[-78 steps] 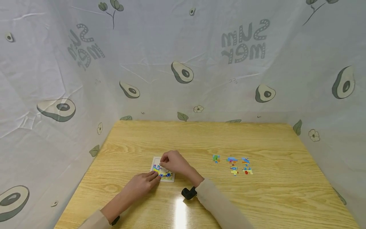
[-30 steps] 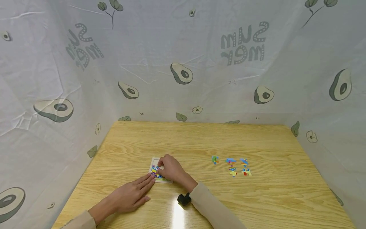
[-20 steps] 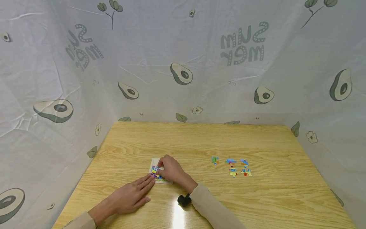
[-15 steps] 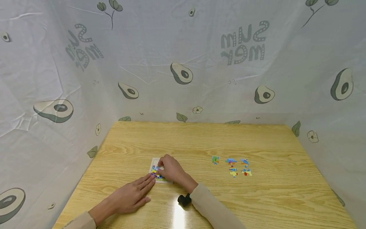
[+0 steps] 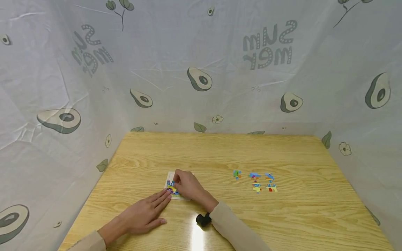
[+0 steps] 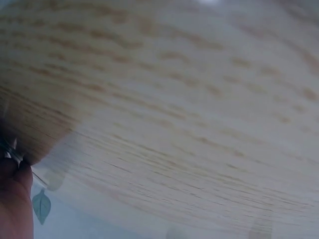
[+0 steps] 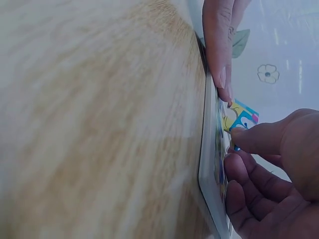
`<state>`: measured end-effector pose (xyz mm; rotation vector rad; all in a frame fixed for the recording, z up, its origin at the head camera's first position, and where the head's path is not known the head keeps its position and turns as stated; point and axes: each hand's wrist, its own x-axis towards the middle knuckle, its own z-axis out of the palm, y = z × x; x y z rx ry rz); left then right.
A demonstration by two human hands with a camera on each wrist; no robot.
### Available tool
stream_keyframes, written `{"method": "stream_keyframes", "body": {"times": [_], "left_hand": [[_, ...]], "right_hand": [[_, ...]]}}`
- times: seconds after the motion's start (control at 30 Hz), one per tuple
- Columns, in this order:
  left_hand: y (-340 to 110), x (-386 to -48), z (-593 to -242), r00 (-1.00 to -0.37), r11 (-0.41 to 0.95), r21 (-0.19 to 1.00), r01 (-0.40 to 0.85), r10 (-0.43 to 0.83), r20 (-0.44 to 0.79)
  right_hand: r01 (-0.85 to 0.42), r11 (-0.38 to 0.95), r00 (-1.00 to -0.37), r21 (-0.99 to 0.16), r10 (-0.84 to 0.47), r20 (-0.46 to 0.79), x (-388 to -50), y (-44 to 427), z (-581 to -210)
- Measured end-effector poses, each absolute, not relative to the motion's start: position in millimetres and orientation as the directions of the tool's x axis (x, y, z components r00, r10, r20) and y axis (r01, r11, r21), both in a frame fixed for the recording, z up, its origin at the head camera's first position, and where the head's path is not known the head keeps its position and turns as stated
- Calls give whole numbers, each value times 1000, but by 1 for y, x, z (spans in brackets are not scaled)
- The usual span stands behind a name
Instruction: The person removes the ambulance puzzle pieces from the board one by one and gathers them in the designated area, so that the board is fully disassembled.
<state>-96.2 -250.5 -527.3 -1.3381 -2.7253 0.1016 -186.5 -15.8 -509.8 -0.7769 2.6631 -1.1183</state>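
A small puzzle board (image 5: 170, 175) with a pale frame lies on the wooden table, its lower part filled with colourful pieces. My right hand (image 5: 188, 184) is over the board and pinches a jigsaw piece (image 7: 242, 115) between thumb and finger. In the right wrist view that piece is yellow and blue and stands tilted up from the board's surface. My left hand (image 5: 142, 212) lies flat with straight fingers, its fingertips resting on the board's lower left edge. The right hand hides the board's right side in the head view.
Several loose jigsaw pieces lie to the right: a green one (image 5: 237, 174) alone, and a cluster including a yellow piece (image 5: 257, 188) and a red-marked piece (image 5: 271, 187). A printed curtain (image 5: 169, 97) surrounds the table (image 5: 298, 209) at the back and sides.
Since the earliest frame my left hand has flattened and shifted slightly left. My right hand has moved slightly over the board. During the last half second both hands barely move.
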Motion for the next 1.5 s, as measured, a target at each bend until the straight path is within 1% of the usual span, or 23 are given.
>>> {"method": "stream_keyframes", "body": {"times": [0.3, 0.57, 0.8, 1.07, 1.3, 1.5], "left_hand": [[-250, -97, -526, -598, 603, -111, 790, 798, 77], [-249, -97, -525, -605, 608, -117, 785, 794, 63], [-249, -98, -525, -600, 606, -117, 787, 796, 83], [-250, -98, -527, -597, 604, -109, 790, 797, 92], [-249, -97, -525, -605, 611, -105, 784, 791, 89], [-248, -96, -524, -616, 620, -91, 779, 784, 70]], "right_hand": [[-395, 546, -851, -739, -521, 70, -186, -14, -510], [-378, 469, -847, -798, -524, 93, -187, -8, -509], [-349, 411, -853, -842, -511, 105, -189, 3, -501], [-311, 386, -863, -869, -498, 87, -189, 19, -486], [-257, 277, -867, -926, -490, 95, -189, 38, -474], [-236, 249, -880, -939, -465, 97, -191, 60, -466]]}}
